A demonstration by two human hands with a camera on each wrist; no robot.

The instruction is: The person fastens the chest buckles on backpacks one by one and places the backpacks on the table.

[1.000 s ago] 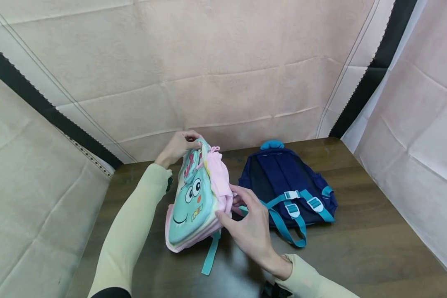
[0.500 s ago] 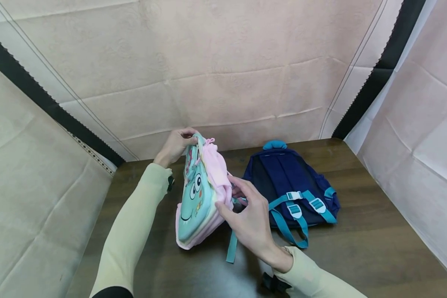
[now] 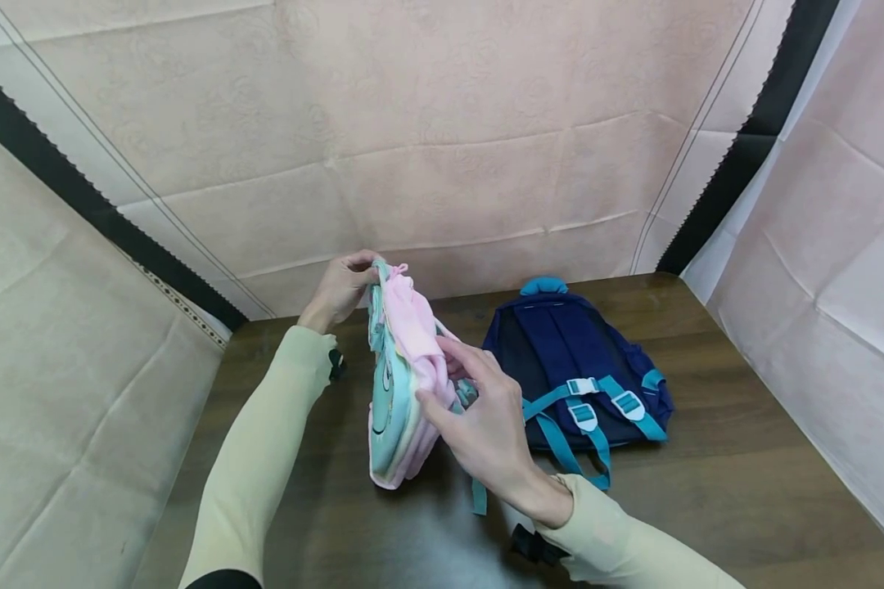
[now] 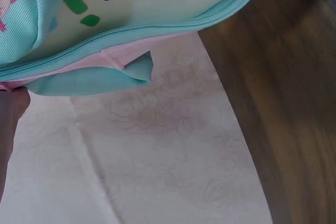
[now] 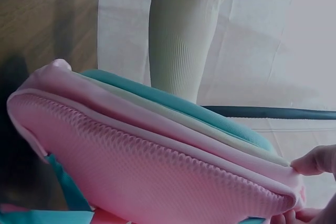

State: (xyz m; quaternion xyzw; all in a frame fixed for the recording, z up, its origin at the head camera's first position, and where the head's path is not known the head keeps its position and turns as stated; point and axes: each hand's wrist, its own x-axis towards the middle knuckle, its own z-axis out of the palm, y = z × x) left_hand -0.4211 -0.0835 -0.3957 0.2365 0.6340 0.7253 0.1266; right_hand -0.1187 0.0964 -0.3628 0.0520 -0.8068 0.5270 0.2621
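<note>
A small pink and turquoise children's backpack (image 3: 416, 352) stands on edge over the wooden table, its pink side facing up and its cartoon face turned left, mostly out of sight. My left hand (image 3: 339, 290) pinches it at the top end. In the left wrist view, a fingertip (image 4: 18, 103) meets the fabric beneath the turquoise zipper (image 4: 152, 29). My right hand (image 3: 489, 417) holds the near side between thumb and fingers. The right wrist view shows its pink mesh back panel (image 5: 136, 166), with turquoise straps (image 5: 68, 182) at the lower left.
A navy backpack (image 3: 552, 352) lies to the right, its light-blue straps (image 3: 552, 401) and white buckles up, close behind my right hand. The brown table (image 3: 707, 491) meets pale fabric walls (image 3: 442, 196) at the back and both sides.
The pink and turquoise backpack has turned so its cartoon face swings away leftward and its pink side shows more. Both hands keep their grip. The navy backpack stays put.
</note>
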